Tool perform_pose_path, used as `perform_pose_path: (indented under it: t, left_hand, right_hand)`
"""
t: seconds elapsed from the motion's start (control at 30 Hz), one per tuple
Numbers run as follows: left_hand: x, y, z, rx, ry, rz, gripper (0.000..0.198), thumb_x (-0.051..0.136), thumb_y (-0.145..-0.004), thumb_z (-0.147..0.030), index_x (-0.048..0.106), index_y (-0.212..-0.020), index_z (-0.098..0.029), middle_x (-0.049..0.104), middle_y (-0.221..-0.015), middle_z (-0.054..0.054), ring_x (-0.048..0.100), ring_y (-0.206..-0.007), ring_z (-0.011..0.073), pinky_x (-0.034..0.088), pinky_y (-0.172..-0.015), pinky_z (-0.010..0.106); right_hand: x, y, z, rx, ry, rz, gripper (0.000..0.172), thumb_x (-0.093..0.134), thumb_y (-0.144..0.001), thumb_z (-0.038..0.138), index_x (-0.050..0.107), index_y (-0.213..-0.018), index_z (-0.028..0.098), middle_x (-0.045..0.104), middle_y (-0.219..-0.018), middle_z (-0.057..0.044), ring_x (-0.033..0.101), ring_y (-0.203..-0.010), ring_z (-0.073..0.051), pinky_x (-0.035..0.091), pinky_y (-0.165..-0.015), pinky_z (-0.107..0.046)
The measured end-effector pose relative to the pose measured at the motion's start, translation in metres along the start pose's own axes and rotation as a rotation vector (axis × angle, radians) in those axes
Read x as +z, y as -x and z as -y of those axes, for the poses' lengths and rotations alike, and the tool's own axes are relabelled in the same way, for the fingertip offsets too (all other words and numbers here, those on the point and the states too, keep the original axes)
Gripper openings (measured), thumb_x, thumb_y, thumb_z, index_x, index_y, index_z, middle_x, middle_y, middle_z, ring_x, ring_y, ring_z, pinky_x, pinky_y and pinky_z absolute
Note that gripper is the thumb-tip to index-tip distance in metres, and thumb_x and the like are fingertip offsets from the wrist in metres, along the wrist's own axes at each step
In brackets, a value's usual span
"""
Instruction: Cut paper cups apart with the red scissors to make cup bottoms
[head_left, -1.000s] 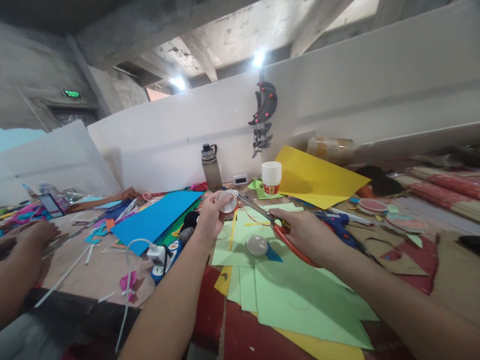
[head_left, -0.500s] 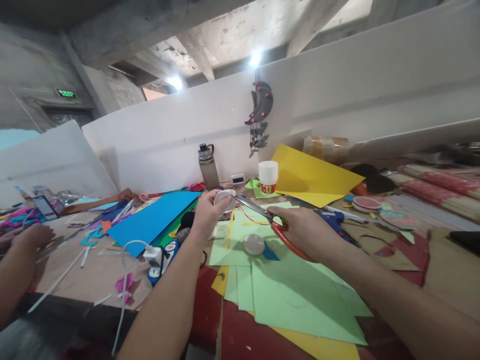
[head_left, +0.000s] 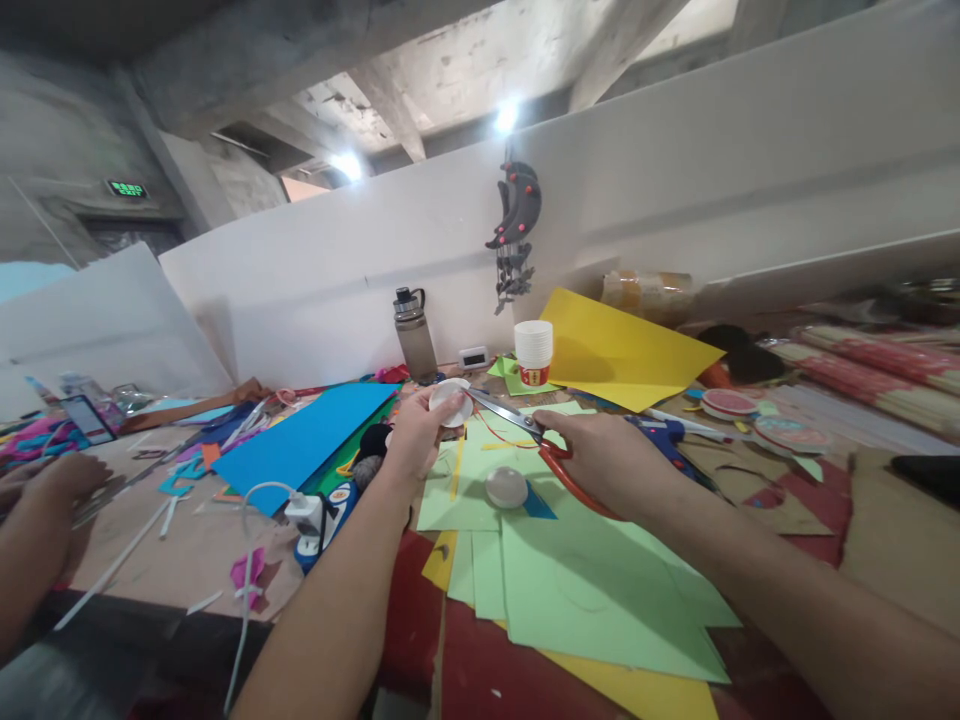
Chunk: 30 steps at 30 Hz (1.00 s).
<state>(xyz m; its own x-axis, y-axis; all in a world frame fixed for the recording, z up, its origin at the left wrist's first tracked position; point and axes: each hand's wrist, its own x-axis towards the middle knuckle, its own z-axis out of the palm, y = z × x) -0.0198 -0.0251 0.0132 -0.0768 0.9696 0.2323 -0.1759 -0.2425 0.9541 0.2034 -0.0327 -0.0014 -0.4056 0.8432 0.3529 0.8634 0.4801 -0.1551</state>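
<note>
My left hand (head_left: 417,432) is closed on a small white round piece (head_left: 448,402), perhaps paper or the base of a cup. In my right hand (head_left: 600,450) are scissors (head_left: 513,412) with orange-red handles, their blade tips at the right edge of the white piece. Whether the tips cut into it is too small to tell. A thin red strand (head_left: 501,436) shows under the blades. Below my hands, a white dome-shaped piece (head_left: 506,487) rests on pale green paper sheets (head_left: 600,580), beside a blue paper scrap (head_left: 540,502).
A stack of paper cups (head_left: 533,350), a grey bottle (head_left: 415,335) and yellow card (head_left: 630,350) stand behind. Blue card (head_left: 307,440) and a power strip (head_left: 322,530) lie left, a blue glue gun (head_left: 664,440) right. Another person's hand (head_left: 67,475) is at far left.
My left hand has turned the white piece slightly, so its flat round face shows more. The scissors stay at its edge. The whole view has shifted a little.
</note>
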Motion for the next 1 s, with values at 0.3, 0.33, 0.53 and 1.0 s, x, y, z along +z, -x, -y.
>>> perform_pose_path:
  t: [0.3, 0.33, 0.53, 1.0]
  left_hand:
    - [0.0003, 0.0004, -0.0031, -0.059, 0.052, 0.029, 0.038, 0.082, -0.055, -0.03, 0.065, -0.085, -0.013, 0.064, -0.07, 0.002, 0.054, -0.057, 0.0092, 0.041, -0.042, 0.018]
    - [-0.0003, 0.0002, -0.0028, -0.062, 0.053, 0.031, 0.037, 0.081, -0.056, -0.03, 0.064, -0.085, -0.013, 0.063, -0.07, 0.002, 0.053, -0.057, 0.009, 0.041, -0.042, 0.017]
    - [-0.0018, -0.0005, -0.002, -0.068, 0.061, 0.042, 0.032, 0.081, -0.057, -0.027, 0.063, -0.08, -0.013, 0.061, -0.069, 0.001, 0.054, -0.058, 0.0083, 0.04, -0.042, 0.016]
    - [-0.0057, -0.0033, 0.0051, -0.083, -0.049, 0.066, 0.037, 0.08, -0.058, -0.035, 0.067, -0.084, -0.012, 0.062, -0.07, 0.004, 0.05, -0.054, 0.0078, 0.04, -0.043, 0.017]
  right_hand:
    - [-0.0009, -0.0003, 0.0019, -0.001, 0.032, 0.024, 0.043, 0.045, -0.084, 0.03, 0.058, -0.124, 0.025, 0.072, -0.093, -0.011, 0.066, -0.083, -0.027, 0.046, -0.065, -0.033]
    - [-0.0012, -0.0002, 0.0017, 0.003, 0.031, 0.024, 0.043, 0.045, -0.084, 0.03, 0.058, -0.124, 0.025, 0.072, -0.095, -0.011, 0.066, -0.084, -0.028, 0.046, -0.065, -0.033]
    - [-0.003, 0.0005, -0.0002, 0.01, 0.044, 0.01, 0.044, 0.046, -0.083, 0.03, 0.056, -0.126, 0.029, 0.07, -0.103, -0.009, 0.065, -0.089, -0.028, 0.045, -0.065, -0.033]
    - [0.0034, -0.0008, -0.0022, -0.015, 0.109, 0.008, 0.04, 0.045, -0.084, 0.03, 0.058, -0.122, 0.028, 0.071, -0.098, -0.009, 0.066, -0.084, -0.028, 0.042, -0.061, -0.031]
